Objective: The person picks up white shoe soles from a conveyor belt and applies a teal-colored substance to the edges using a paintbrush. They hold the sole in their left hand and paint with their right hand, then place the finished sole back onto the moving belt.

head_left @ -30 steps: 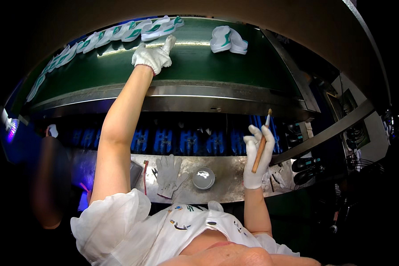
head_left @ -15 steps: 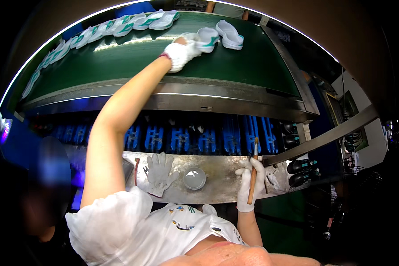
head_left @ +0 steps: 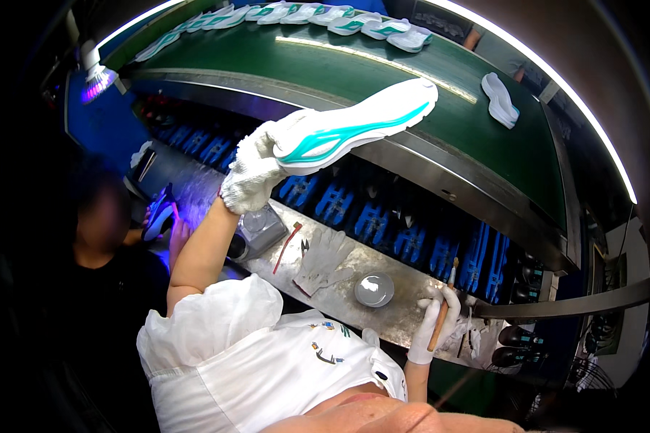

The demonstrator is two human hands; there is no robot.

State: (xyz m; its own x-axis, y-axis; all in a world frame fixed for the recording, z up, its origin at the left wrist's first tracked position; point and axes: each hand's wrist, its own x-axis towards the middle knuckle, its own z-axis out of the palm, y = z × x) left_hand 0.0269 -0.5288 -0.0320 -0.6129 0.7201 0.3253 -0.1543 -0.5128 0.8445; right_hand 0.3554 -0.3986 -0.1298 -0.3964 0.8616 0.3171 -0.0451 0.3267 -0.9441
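My gloved left hand (head_left: 256, 162) grips a white shoe sole (head_left: 361, 123) with a teal stripe by its near end, held up over the front rail of the green conveyor belt. In my gloved right hand (head_left: 433, 325) is a wooden-handled brush (head_left: 441, 310), its bristles pointing up and away. The right hand stays low by the metal bench. A round tub (head_left: 374, 289) with white stuff in it stands on the bench, left of the right hand. Beside the tub lies a loose grey-white glove (head_left: 323, 263).
More white soles (head_left: 350, 24) line the far side of the green belt (head_left: 383, 76); a single sole (head_left: 500, 101) lies at its right. Blue racks (head_left: 372, 222) fill the gap below. A metal bar (head_left: 570, 307) juts in from the right. A co-worker (head_left: 119, 245) sits at left with a shoe.
My left hand has lifted one of two soles at the right of the belt and brought it nearer. My right hand still holds the brush. The whole view has turned.
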